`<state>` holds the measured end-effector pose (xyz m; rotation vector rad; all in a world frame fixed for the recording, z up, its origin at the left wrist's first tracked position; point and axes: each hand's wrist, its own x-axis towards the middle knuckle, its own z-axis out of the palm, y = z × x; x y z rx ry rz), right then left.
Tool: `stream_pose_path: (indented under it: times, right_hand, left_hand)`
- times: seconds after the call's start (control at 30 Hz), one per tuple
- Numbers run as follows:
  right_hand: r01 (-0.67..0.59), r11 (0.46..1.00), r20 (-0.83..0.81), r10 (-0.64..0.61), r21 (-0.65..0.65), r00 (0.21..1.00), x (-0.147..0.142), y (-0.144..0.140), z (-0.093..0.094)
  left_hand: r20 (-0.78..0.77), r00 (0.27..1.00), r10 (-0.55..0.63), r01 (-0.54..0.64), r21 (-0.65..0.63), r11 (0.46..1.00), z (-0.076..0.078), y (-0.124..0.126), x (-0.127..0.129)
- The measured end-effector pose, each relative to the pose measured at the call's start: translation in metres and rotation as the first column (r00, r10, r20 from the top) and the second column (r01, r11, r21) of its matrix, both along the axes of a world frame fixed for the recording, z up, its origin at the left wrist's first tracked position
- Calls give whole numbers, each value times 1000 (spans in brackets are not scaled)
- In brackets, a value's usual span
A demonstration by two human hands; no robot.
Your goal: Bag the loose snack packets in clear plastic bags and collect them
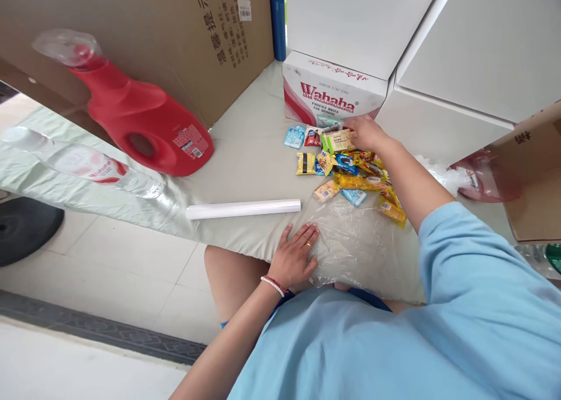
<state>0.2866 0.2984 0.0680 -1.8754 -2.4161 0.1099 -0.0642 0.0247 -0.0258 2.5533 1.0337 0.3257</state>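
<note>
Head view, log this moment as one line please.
right hand: on green snack packet | left hand: flat on clear plastic bag | snack pile: on table

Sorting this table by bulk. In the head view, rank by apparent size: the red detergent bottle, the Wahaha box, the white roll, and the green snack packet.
1. red detergent bottle, though it lies nearer the camera
2. Wahaha box
3. white roll
4. green snack packet, at the right hand

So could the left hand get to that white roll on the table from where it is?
Probably yes. The left hand lies flat on the clear plastic bag at the table edge, and the white roll lies just beyond its fingertips with only bare tablecloth between them.
</note>
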Motion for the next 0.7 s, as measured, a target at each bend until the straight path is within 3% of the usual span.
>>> stream_pose_path:
  times: [0.07, 0.17, 0.3, 0.4, 0.5, 0.6, 0.7]
  right_hand:
    - [-65, 994, 42, 69, -90, 997, -9, 21, -3]
    - [33, 984, 114, -12, -177, 993, -20, 45, -2]
    - [39, 992, 171, -18, -122, 985, -27, 35, 13]
    - [52, 997, 93, -57, 50, 994, -31, -21, 28]
    - [123, 964, -59, -112, 238, 992, -40, -108, 35]
    - [24, 996, -86, -16, 90, 996, -56, -197, 20]
    - [-33, 994, 25, 36, -101, 999, -76, -263, -10]
  left_hand:
    - [-4, 1000, 1, -1, -3, 1000, 0, 0, 0]
    - [-10, 1000, 3, -3, -7, 1000, 0, 0, 1]
    - [-12, 1000, 2, -2, 1, 1000, 0, 0, 2]
    - [8, 1000, 9, -9, -9, 1000, 1, -1, 2]
    - [29, 1000, 9, -8, -20, 1000, 0, -1, 1]
    - [39, 999, 3, -2, -28, 1000, -1, 0, 1]
    - [38, 999, -2, 3, -24, 1000, -2, 0, 1]
